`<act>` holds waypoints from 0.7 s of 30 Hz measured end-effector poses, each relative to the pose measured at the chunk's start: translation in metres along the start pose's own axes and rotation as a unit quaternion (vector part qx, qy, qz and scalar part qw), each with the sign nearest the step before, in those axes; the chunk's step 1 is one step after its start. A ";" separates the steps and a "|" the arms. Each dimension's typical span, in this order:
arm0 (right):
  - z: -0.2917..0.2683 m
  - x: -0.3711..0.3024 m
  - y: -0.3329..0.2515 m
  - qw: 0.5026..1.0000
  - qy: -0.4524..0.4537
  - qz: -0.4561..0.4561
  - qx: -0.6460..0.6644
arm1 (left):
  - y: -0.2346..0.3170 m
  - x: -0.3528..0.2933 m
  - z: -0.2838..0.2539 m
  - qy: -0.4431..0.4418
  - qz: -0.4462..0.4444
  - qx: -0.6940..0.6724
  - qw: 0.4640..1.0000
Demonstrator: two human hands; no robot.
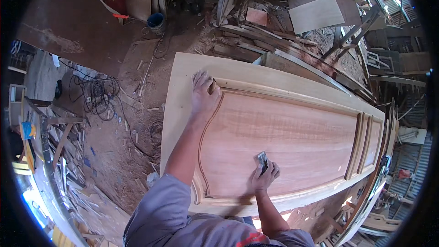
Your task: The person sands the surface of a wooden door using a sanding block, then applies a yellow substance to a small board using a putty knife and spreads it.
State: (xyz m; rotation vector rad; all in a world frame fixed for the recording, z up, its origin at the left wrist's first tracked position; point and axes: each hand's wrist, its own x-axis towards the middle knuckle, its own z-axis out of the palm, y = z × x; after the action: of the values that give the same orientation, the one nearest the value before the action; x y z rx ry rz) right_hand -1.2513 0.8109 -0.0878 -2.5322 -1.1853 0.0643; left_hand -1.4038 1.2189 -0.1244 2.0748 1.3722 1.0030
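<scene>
A large pale wooden door (190, 66) with carved moulding and a reddish inset panel (283, 132) lies flat in front of me. My left hand (204, 92) rests on its frame at the upper left corner of the moulding, thumb apart from the bent fingers. Nothing shows plainly in that hand. Lower down, on the inset panel, my right hand (265, 177) is closed around a small grey and dark block (262, 159). The block's upper end sticks out past the fingers; its underside is hidden.
Tangled black cable (98, 98) lies on the dusty floor at left, among wood scraps. A dark bucket (156, 23) stands beyond the door. Long boards (274, 41) are piled along its far side. A large brown sheet (77, 27) fills the upper left.
</scene>
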 end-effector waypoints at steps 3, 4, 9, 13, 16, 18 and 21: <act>0.000 -0.003 0.000 1.000 0.004 0.005 -0.005 | 0.006 -0.001 -0.005 0.001 0.017 0.008 1.000; 0.001 -0.003 0.000 1.000 0.002 0.010 -0.005 | 0.004 -0.004 -0.008 -0.020 0.007 -0.002 1.000; -0.002 -0.006 -0.001 1.000 0.007 -0.006 -0.010 | 0.001 -0.047 -0.028 -0.049 -0.010 -0.009 0.999; -0.003 -0.007 -0.001 1.000 0.014 0.001 -0.007 | 0.006 -0.092 -0.055 -0.055 0.003 0.032 0.998; -0.003 -0.009 0.000 1.000 0.020 0.000 -0.007 | 0.010 -0.119 -0.081 -0.032 0.003 0.047 0.998; -0.005 -0.010 0.001 1.000 0.023 0.001 -0.005 | 0.014 -0.136 -0.096 -0.021 0.003 0.044 0.999; -0.008 -0.013 0.001 1.000 0.028 0.002 -0.001 | 0.026 -0.162 -0.119 -0.010 -0.017 0.072 0.997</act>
State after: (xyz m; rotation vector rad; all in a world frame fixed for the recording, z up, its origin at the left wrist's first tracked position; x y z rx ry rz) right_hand -1.2572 0.7984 -0.0817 -2.5217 -1.1582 -0.0072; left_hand -1.5194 1.0582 -0.0829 2.1509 1.5047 0.8904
